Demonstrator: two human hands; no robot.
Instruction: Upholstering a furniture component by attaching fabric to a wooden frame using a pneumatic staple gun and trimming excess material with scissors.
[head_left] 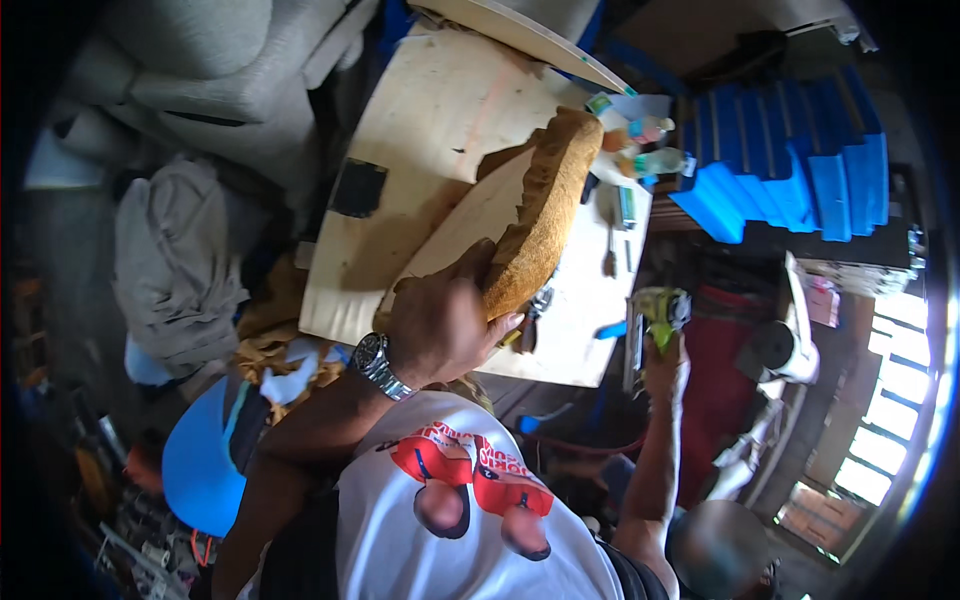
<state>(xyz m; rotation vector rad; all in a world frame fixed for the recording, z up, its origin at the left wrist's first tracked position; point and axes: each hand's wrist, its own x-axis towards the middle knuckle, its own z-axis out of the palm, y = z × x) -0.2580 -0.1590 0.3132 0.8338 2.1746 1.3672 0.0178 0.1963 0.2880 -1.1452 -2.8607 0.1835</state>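
My left hand (445, 325), with a metal watch on the wrist, grips the lower end of an upholstered panel (555, 205). Mustard-brown fabric wraps the panel's curved edge, and its gathered border lies over a bare wooden back. The panel is tilted up over a pale plywood worktop (400, 120). Off to the right, apart from the panel, my right hand (665, 362) is closed round the lime-green handle of a staple gun (660, 312). Part of the left hand's grip is hidden behind the panel.
Bottles (655, 162), a brush (610, 255) and small tools lie along the worktop's right side. Blue foam-like pieces (790, 150) are stacked at the far right. A grey sofa (200, 70) and grey cloth (175, 255) are on the left. Another person's head (720, 550) shows lower right.
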